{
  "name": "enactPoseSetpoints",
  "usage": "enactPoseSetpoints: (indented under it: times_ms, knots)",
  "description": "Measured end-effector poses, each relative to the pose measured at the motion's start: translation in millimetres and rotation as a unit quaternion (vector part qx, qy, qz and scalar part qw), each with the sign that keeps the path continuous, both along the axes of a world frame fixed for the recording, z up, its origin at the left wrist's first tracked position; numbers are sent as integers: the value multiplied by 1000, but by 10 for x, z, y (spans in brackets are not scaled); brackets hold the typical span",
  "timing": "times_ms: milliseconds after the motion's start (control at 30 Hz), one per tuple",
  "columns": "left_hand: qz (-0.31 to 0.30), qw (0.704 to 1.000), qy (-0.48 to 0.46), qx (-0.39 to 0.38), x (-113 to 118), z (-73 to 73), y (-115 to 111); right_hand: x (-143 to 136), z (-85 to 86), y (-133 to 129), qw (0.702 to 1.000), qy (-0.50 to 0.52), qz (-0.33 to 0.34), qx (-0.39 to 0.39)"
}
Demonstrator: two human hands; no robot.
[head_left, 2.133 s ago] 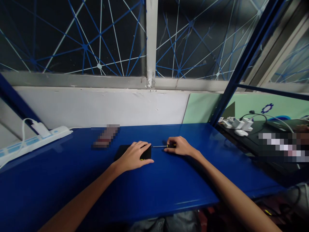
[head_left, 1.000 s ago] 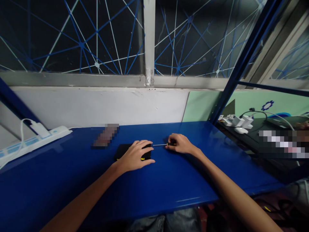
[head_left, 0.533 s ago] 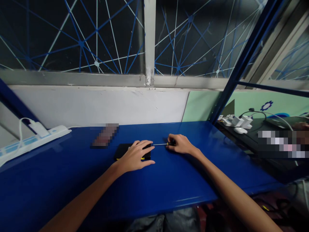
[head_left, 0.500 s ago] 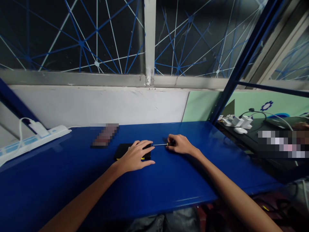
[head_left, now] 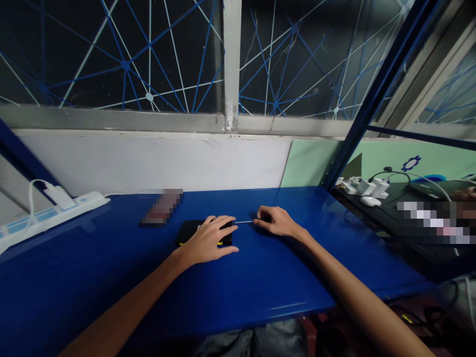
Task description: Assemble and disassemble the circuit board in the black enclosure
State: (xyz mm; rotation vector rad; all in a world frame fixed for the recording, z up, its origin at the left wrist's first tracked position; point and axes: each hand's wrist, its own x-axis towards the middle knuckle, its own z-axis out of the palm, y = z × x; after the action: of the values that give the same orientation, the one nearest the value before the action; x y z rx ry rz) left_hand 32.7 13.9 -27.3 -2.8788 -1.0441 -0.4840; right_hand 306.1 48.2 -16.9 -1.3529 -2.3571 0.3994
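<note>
Your left hand (head_left: 208, 240) lies palm-down on the black case (head_left: 189, 229), fingers spread, pressing rather than gripping. Your right hand (head_left: 275, 220) is curled, fingertips pinched on what looks like a screwdriver (head_left: 244, 222). Only the thin shaft shows, handle hidden in your fingers. Shaft points at the case's right side; can't tell if the tip touches.

Case sits flat between the desk's (head_left: 271, 277) front and back edges, left of centre. Looks rigid, probably fairly light, likely to skid on that glossy top: brace from above or hold by opposite sides. Driver should be stiff and light; take it by the handle.

Farther out: pixelated object (head_left: 161, 209) near the back edge, white power strip (head_left: 89, 202) at the back-left corner.
</note>
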Motion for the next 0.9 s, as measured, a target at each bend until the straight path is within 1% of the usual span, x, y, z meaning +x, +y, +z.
enactPoseSetpoints:
  times_ms: [167, 300, 367, 533, 733, 900]
  knots:
    - [2, 1000, 9, 5, 11, 20, -7, 28, -31, 56, 1000, -4, 19, 5]
    - [6, 1000, 11, 5, 18, 28, -9, 34, -61, 85, 1000, -7, 20, 23]
    - [6, 1000, 6, 6, 15, 18, -6, 26, -67, 78, 1000, 0, 15, 19]
    - [2, 1000, -3, 10, 6, -9, 4, -9, -42, 32, 1000, 0, 11, 0]
    - [3, 1000, 1, 8, 14, -3, -1, 0, -14, 19, 1000, -10, 8, 27]
    - [6, 1000, 3, 0, 21, 1, -8, 23, 18, 23, 999, -17, 0, 29]
